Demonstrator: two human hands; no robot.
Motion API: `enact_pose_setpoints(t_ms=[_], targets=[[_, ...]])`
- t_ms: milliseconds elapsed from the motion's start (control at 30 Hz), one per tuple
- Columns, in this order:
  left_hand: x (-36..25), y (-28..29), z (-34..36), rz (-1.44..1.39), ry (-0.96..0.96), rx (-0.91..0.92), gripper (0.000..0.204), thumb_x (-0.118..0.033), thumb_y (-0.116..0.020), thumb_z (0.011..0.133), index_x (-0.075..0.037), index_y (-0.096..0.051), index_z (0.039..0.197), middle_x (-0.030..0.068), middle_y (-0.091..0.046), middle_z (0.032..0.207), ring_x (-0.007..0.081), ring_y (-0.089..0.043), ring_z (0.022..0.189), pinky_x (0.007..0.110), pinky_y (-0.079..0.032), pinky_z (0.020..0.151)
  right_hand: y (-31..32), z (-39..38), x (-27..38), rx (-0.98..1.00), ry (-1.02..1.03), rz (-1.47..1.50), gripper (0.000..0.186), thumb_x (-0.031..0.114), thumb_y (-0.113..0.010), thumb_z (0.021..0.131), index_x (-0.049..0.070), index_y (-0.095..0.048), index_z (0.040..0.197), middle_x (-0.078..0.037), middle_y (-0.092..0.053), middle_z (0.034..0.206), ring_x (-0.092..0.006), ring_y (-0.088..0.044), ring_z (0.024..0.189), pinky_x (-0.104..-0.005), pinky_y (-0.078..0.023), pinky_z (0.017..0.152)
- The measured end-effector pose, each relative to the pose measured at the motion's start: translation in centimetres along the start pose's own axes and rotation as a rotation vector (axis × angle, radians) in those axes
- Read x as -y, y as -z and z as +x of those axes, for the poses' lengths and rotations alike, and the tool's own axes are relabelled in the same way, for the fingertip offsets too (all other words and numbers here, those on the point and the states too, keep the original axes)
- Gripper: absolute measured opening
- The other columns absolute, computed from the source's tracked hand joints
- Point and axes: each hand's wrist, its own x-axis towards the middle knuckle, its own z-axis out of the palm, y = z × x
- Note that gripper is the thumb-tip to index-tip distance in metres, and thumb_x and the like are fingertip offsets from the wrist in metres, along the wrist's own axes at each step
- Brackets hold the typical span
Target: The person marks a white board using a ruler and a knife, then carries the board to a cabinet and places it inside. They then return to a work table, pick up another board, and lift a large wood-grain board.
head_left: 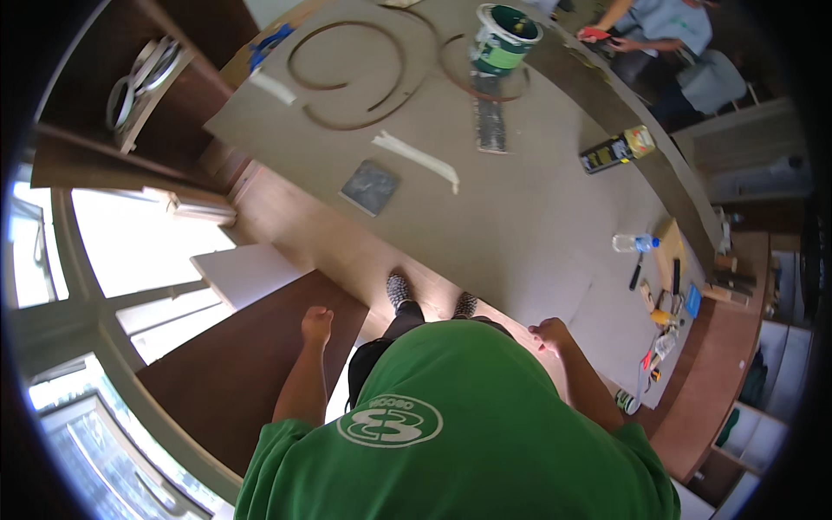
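Observation:
My left hand (pixel 318 325) hangs at my side beside a dark brown board (pixel 251 373). Its fingers are curled in and nothing shows in them. On the other side, my right hand (pixel 549 334) is at the near edge of a wide grey-beige table (pixel 520 251), fingers loosely curled, with no object visible in it. Neither hand is seen holding anything. On the table lie a dark grey square plate (pixel 370 186), a strip of cream tape (pixel 418 159), thin curved brown strips (pixel 403 87) and a dark, stained flat strip (pixel 490 117) beneath a green-and-white bucket (pixel 503 42).
A black-and-yellow can (pixel 617 151) lies to the far right. Nearer are a water bottle (pixel 635 243), a blue item (pixel 692 301) and several hand tools. Another person (pixel 663 35) sits beyond the table, a red object in hand. Shelving (pixel 143 95) stands at left.

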Motion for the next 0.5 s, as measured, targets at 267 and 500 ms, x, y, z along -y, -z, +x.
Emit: enact_pose_setpoints(t_ms=[267,500], targets=[[-4.8,0.1,-0.2,-0.035,0.237,0.312,0.039,-0.042,-0.071,0.09,-0.003,-0.069,0.096,0.0064,-0.065,0.071,0.0141,-0.063,0.059,0.027,-0.049,0.055,-1.2,-2.3,-1.3,0.114,0.024,0.041,0.05,0.022,-0.079,0.085,0.005,-0.059,0.127,-0.016,-0.07,0.106,-0.0247,-0.069,0.082,-0.0414,-0.059,0.075],[-10.7,-0.7,1.9,0.013,0.054,0.552,0.014,-0.018,-0.069,0.088,-0.004,-0.07,0.087,0.0085,-0.067,0.083,0.0167,-0.064,0.072,0.03,-0.052,0.064,-3.5,0.9,-8.7,-0.12,0.117,0.124,0.045,0.031,-0.078,0.086,0.0,-0.065,0.117,-0.015,-0.072,0.098,-0.0216,-0.07,0.077,-0.0372,-0.056,0.071]])
